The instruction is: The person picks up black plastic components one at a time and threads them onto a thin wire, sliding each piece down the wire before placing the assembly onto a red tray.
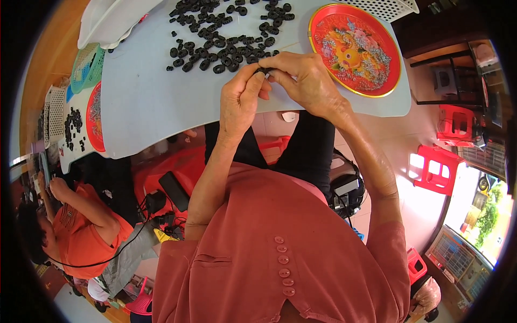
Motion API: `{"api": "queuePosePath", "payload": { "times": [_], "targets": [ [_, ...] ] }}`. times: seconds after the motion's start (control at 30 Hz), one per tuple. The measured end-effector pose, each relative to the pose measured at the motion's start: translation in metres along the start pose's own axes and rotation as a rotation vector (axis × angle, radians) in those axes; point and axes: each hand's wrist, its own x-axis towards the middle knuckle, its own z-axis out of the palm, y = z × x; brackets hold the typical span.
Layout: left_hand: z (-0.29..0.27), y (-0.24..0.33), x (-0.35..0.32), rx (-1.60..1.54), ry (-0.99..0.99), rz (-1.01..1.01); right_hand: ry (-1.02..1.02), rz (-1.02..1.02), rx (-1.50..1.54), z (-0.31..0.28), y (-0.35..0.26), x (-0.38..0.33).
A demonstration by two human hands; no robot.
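Observation:
My left hand (239,102) and my right hand (309,81) meet over the near edge of the pale table (142,105). Between their fingertips they pinch a small black part (263,70), mostly hidden by the fingers. Both hands are closed on it, thumbs and forefingers pressed together. Just beyond them lies a loose spread of small black ring-like pieces (218,49). To the right of my right hand is a round red tray (396,59) with a gold rim and a floral print, holding many tiny silvery bits.
White plastic trays (110,24) stand at the far left, a white perforated basket (388,7) at the far right. A co-worker in orange (89,226) sits at left by another table with black pieces. Red stools (437,168) stand at right.

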Motion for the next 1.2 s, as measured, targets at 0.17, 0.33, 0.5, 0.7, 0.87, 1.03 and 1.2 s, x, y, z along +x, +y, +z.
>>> {"api": "queuePosePath", "payload": {
  "times": [0.17, 0.33, 0.5, 0.7, 0.87, 1.03, 1.2],
  "targets": [
    [0.000, 0.004, -0.001, 0.032, -0.007, -0.010, -0.067, -0.008, -0.022, -0.008, -0.003, 0.005],
    [-0.004, 0.002, 0.000, 0.019, -0.040, -0.014, -0.160, 0.061, -0.007, -0.014, -0.003, 0.011],
    [-0.003, 0.002, 0.000, 0.000, -0.040, -0.019, -0.151, 0.236, 0.044, -0.012, -0.004, 0.012],
    [-0.003, 0.002, 0.000, 0.008, -0.042, -0.013, -0.176, 0.172, -0.005, -0.013, -0.007, 0.012],
    [-0.003, 0.002, 0.000, 0.014, -0.054, 0.012, -0.178, 0.230, 0.051, -0.013, -0.006, 0.011],
    [-0.004, -0.002, 0.001, -0.003, -0.057, 0.014, -0.145, 0.294, 0.096, -0.009, -0.005, 0.008],
    [-0.004, -0.001, 0.001, -0.010, -0.055, 0.001, -0.147, 0.236, 0.016, -0.010, -0.007, 0.009]
  ]
}}
